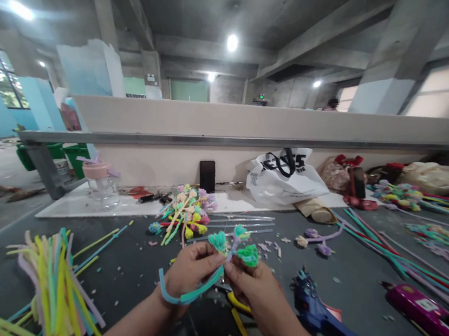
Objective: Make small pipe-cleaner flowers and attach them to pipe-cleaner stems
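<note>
My left hand (196, 267) pinches a pipe-cleaner flower sprig (230, 254) near its middle. The sprig has teal, purple and green fuzzy heads, and its blue-green stem (202, 289) curves back to the left across my wrist. My right hand (257, 284) is closed on the same sprig from the other side, just below the green head. The fingertips of both hands nearly meet and hide the joint of the stems. Under my right hand lie yellow-handled pliers (238, 300), partly covered. To its right rests a blue glue gun (318, 309).
A bundle of pastel pipe cleaners (55, 292) lies left. Finished flowers (186, 211) are piled behind my hands, before a black phone (208, 176). A white bag (286, 176) stands further back. A purple sprig (321, 237), loose pipe cleaners (403, 255) and a magenta tool (421, 302) lie right.
</note>
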{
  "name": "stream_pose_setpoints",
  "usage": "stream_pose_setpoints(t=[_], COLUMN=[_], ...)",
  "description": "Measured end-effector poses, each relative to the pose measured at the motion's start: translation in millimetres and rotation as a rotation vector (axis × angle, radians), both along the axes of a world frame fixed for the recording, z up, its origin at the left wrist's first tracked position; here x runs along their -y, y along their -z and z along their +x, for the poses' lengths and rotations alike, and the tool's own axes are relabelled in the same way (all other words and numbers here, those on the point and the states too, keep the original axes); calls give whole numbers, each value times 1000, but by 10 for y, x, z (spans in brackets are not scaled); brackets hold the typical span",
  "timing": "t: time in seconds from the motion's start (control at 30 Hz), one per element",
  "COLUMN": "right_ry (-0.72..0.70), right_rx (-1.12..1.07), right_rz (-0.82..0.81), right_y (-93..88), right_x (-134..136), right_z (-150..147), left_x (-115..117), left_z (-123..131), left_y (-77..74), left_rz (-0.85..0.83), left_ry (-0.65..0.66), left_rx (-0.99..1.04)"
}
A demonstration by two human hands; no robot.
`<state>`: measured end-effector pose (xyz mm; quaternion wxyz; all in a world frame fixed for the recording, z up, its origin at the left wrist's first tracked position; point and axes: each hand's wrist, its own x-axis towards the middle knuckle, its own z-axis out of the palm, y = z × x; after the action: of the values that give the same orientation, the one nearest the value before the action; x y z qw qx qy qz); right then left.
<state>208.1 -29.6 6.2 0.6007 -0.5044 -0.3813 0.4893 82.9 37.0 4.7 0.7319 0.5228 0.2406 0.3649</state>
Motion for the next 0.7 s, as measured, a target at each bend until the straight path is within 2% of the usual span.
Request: stream_pose_setpoints(t=[0.37, 0.53, 0.7], right_ry=[20, 0, -37], right_rx=[2, -39, -78], right_rz=[5, -13, 13], right_y=[15, -2, -34], right_x=[-33, -47, -28], right_z=[22, 14, -28], left_x=[45, 46, 79], left_z=[-1, 16, 19], left_y=[-38, -38, -83], left_rz=[-5, 24, -15], left_ry=[-33, -46, -31], left_rx=[-39, 60, 68])
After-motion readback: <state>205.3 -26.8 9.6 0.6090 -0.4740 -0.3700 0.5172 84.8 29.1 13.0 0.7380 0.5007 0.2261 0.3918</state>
